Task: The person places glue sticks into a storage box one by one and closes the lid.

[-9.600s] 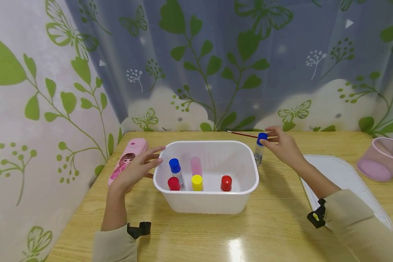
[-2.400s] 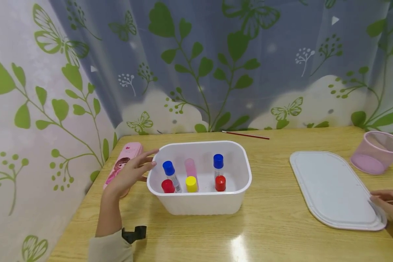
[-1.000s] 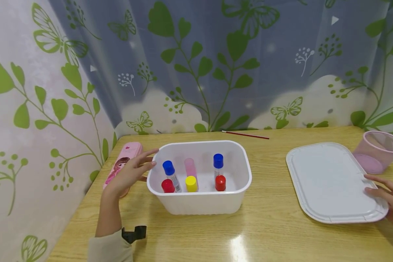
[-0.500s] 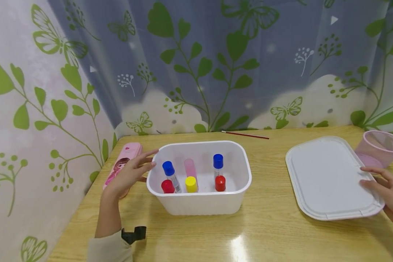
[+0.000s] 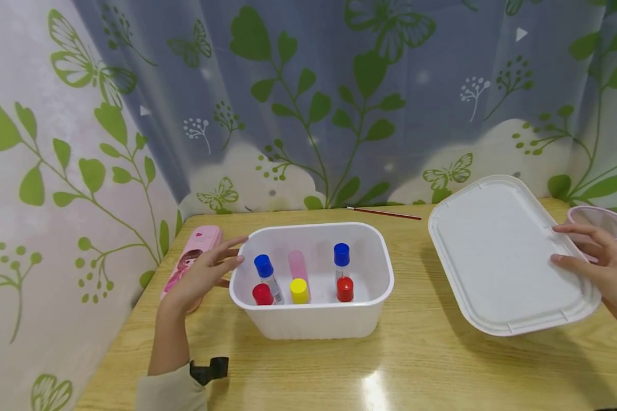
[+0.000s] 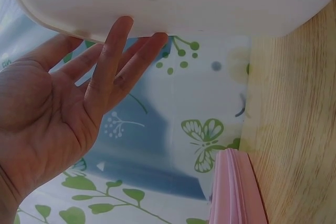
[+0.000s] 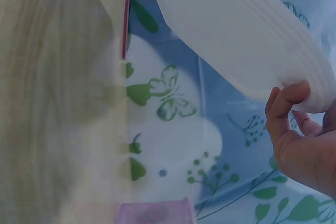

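Note:
My left hand (image 5: 200, 279) rests at the left end of a white plastic bin (image 5: 313, 322), its fairly straight fingers touching the outer wall. Inside stand bottles or tubes: two with blue caps (image 5: 341, 254), two with red caps (image 5: 345, 289), one with a yellow cap (image 5: 299, 291), and a pink one (image 5: 297, 264). Over at the right, my right hand (image 5: 601, 265) grips the edge of a white lid (image 5: 509, 257), thumb above and fingers along the side. Raised off the table, the lid tilts with its far end up. The right wrist view shows curled fingertips on the lid's rim (image 7: 310, 85).
A pink pencil case (image 5: 192, 257) with a doll picture lies left of the bin, behind my left hand. Along the table's back edge lies a thin dark red stick with a white tip (image 5: 385, 213). Behind the lid, a pink cup (image 5: 604, 222) is partly covered. A patterned curtain (image 5: 308, 114) hangs behind.
Earlier, my right hand placed a blue-capped tube into the bin. It then took hold of the lid, which has risen from the table and shifted slightly left. My left hand stays put.

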Tool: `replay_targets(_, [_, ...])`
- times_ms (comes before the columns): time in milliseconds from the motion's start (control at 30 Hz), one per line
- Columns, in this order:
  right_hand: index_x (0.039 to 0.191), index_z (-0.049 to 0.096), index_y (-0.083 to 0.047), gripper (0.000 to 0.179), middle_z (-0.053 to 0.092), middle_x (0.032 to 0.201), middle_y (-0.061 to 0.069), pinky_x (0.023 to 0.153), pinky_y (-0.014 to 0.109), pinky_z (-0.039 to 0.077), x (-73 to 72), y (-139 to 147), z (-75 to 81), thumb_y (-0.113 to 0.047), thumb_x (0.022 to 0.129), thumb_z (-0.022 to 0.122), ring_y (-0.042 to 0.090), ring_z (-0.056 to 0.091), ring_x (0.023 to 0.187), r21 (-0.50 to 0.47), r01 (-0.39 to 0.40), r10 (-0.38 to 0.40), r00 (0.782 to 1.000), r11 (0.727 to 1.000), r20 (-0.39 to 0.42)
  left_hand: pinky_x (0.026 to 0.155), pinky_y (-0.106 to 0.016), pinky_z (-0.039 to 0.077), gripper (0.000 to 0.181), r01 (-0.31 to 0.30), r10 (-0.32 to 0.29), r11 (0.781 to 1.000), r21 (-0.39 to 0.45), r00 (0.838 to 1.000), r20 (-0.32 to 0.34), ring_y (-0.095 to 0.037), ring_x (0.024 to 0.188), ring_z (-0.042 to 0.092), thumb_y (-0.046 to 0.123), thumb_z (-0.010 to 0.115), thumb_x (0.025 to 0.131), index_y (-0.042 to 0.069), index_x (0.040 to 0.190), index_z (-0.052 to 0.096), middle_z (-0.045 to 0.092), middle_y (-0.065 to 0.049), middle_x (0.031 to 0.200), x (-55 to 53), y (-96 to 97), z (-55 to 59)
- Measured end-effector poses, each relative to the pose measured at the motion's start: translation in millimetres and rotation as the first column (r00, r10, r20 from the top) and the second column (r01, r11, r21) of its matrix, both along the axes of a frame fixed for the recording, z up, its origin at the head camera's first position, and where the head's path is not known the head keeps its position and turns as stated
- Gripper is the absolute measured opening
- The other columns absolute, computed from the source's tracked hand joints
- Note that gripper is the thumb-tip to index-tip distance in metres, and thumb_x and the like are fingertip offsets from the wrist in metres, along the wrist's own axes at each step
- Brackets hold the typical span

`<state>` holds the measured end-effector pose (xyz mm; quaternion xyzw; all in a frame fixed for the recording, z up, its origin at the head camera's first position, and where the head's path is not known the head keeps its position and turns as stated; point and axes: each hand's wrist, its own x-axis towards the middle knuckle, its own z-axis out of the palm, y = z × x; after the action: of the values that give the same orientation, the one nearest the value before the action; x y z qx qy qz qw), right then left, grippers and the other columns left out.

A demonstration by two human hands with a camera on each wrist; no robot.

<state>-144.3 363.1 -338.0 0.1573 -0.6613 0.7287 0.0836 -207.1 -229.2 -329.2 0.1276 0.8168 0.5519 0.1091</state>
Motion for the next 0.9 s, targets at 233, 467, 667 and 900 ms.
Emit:
replay_targets(233, [0.126, 0.05, -0.021, 0.057, 0.059, 0.099, -0.01, 0.047, 0.026, 0.051, -7.0, -23, 34.2, 0.018, 0.084, 0.053, 0.004, 0.06, 0.075, 0.301, 0.149, -0.131, 0.988, 0.942, -0.081, 0.078, -0.045, 0.05, 0.052, 0.002, -0.002, 1.0, 0.006, 1.0, 0.001, -0.038, 0.117, 0.043, 0.029, 0.053, 0.094, 0.014, 0.141, 0.036, 0.038, -0.021, 0.135, -0.2, -0.3, 0.4])
replay_targets(467, [0.133, 0.045, -0.024, 0.059, 0.053, 0.097, -0.014, 0.046, 0.025, 0.05, -7.6, -47, 62.3, 0.008, 0.085, 0.059, -0.003, 0.058, 0.075, 0.543, 0.257, -0.202, 0.966, 0.799, -0.16, 0.079, -0.046, 0.049, 0.053, 0.009, -0.009, 1.0, 0.009, 1.0, -0.004, -0.038, 0.117, 0.044, 0.03, 0.053, 0.094, 0.013, 0.141, 0.035, 0.038, -0.022, 0.135, -0.1, -0.4, 0.4])
replay_targets(667, [0.135, 0.045, -0.016, 0.052, 0.05, 0.1, -0.012, 0.046, 0.024, 0.049, -8.3, -66, 77.3, -0.001, 0.088, 0.06, -0.004, 0.057, 0.073, 0.63, 0.291, -0.206, 0.957, 0.72, -0.206, 0.079, -0.048, 0.048, 0.053, 0.009, -0.009, 1.0, 0.014, 1.0, -0.003, -0.038, 0.117, 0.043, 0.03, 0.053, 0.094, 0.013, 0.141, 0.036, 0.038, -0.021, 0.135, 0.2, -0.4, -0.4])
replay_targets(900, [0.131, 0.051, -0.01, 0.047, 0.05, 0.099, -0.018, 0.042, 0.02, 0.036, -10.1, -89, 90.9, -0.003, 0.086, 0.063, 0.005, 0.049, 0.06, 0.676, 0.38, -0.198, 0.922, 0.632, -0.333, 0.078, -0.045, 0.05, 0.052, 0.011, -0.011, 1.0, 0.013, 1.0, -0.008, -0.037, 0.117, 0.044, 0.03, 0.053, 0.094, 0.014, 0.141, 0.036, 0.039, -0.02, 0.135, -0.3, -0.3, -0.4])
